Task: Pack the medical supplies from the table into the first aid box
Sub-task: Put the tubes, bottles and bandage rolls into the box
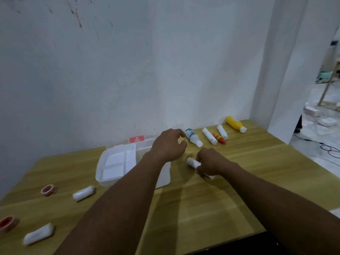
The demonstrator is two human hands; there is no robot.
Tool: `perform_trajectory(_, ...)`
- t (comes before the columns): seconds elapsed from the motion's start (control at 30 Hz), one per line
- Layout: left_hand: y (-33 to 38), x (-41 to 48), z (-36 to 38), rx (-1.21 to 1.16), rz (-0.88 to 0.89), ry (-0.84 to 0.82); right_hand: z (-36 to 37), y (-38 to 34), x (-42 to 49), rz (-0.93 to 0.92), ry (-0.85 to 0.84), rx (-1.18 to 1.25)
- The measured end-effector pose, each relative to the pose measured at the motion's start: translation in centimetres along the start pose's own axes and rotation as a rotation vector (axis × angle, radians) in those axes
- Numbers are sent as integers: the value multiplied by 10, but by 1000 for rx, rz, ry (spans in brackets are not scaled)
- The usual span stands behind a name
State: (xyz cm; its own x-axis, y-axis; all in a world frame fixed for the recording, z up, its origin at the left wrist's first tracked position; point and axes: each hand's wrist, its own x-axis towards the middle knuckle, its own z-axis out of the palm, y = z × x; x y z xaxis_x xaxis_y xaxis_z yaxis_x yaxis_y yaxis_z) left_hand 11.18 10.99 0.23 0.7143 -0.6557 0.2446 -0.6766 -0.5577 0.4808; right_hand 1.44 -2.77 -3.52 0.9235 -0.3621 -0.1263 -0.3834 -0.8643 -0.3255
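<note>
The white first aid box (103, 170) lies open at the table's middle, with white packets inside and a red label at its back. My right hand (211, 161) is closed around a white tube (193, 161) lying on the table just right of the box. My left hand (168, 146) hovers over the box's right side, fingers spread and empty, close to a clear bottle with a green band (193, 138). Further right lie two white tubes (209, 136) (222, 131), a small orange tube (219, 138) and a yellow bottle (235, 124).
On the left of the wooden table (202, 208) lie two red tape rolls (48, 190) (7, 223) and two white bandage rolls (83, 193) (38, 234). A white wall stands directly behind the table. The table's front edge runs at the lower right, with floor and cables beyond.
</note>
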Motion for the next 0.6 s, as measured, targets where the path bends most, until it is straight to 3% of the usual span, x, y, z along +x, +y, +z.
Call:
perform_trajectory(0.17, 14, 25, -2, 238, -59, 22, -53, 13, 16, 1, 179, 43)
perform_trajectory(0.37, 14, 23, 8, 57, -82, -69, -63, 13, 32, 75, 243, 82)
perform_trajectory(0.47, 11, 18, 16, 8, -77, -55, -44, 12, 32, 59, 245, 24)
perform_trajectory(0.5, 14, 57, 39, 11, -67, -64, -44, 38, 69, 63, 238, 0)
perform_trajectory(0.6, 14, 95, 54, 51, -74, -45, -40, 64, 100, -2, 183, -292)
